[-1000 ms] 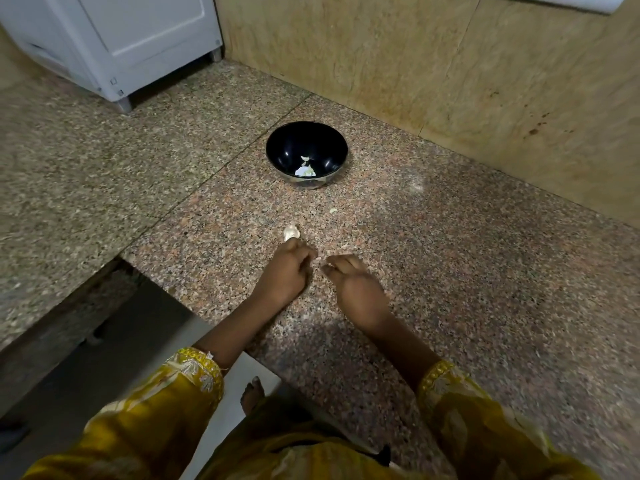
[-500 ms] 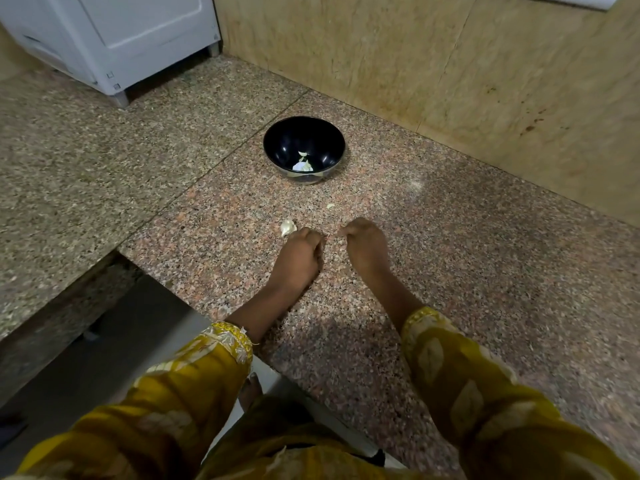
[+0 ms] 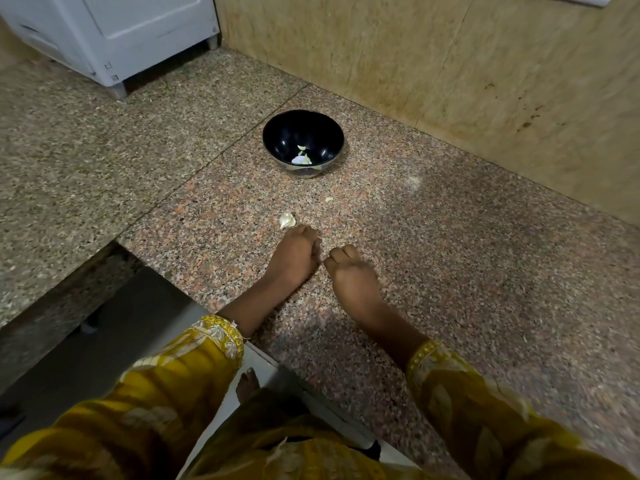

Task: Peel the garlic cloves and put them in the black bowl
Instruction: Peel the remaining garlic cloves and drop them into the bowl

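Both hands are seen from the back, low at the speckled granite bench point(image 3: 450, 271) and side by side. The left hand point(image 3: 294, 256) is curled into a loose fist with its knuckles pointing away from the person. The right hand point(image 3: 351, 277) is curled likewise, its fingers folded under, and the two sets of fingertips nearly meet in the narrow gap between the hands. Whether anything is pinched there cannot be told, since the fingertips are hidden under the backs of the hands. A pale garlic clove point(image 3: 287, 220) lies on the bench just beyond the left hand's knuckles; whether it is touched cannot be made out. A small pale scrap point(image 3: 329, 199) is seen a little farther ahead, between the hands and the black bowl point(image 3: 277, 133). The bowl stands upright well ahead of both hands, near the tan stone wall point(image 3: 450, 64), and a few pale pieces point(image 3: 302, 157) lie at its bottom. Both forearms are covered by yellow patterned sleeves point(image 3: 194, 362). A white cabinet point(image 3: 121, 29) stands far ahead, off to the left of the left hand.
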